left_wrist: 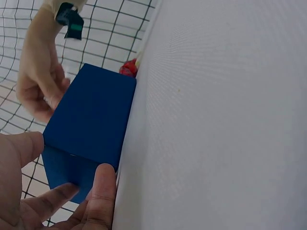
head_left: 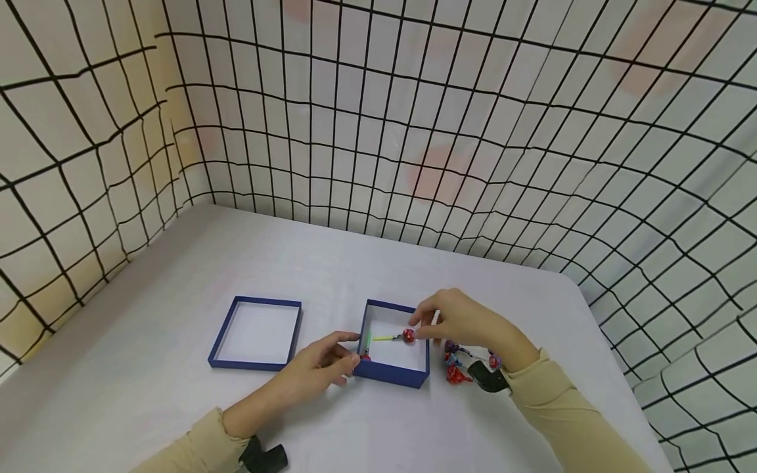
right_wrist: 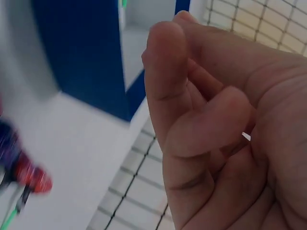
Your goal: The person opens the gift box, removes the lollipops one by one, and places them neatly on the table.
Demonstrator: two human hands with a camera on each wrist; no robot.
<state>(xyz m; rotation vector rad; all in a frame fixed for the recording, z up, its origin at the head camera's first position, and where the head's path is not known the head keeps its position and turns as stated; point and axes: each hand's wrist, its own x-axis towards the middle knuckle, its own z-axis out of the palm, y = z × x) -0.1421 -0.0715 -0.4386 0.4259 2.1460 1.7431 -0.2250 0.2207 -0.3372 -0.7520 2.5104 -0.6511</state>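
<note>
A blue box [head_left: 390,374] with a white inside stands on the table. My left hand [head_left: 316,364] is at its near left corner; thumb and fingertips touch the left side, seen closer in the left wrist view. Over the box's right rim reaches my right hand [head_left: 464,322], pinching a red-wrapped lollipop [head_left: 409,336] by its head, its yellow stick pointing left. In the right wrist view the bent fingers [right_wrist: 165,62] hide the lollipop. Inside the box, along the left wall, lies another lollipop [head_left: 365,357] with a green stick.
Left of the box lies its blue-rimmed lid [head_left: 254,364], white inside facing up. Several wrapped lollipops [head_left: 454,373] lie to the right of the box, partly under the right wrist. A black wire grid [head_left: 355,131] encloses the white table [head_left: 177,295] at the back and sides.
</note>
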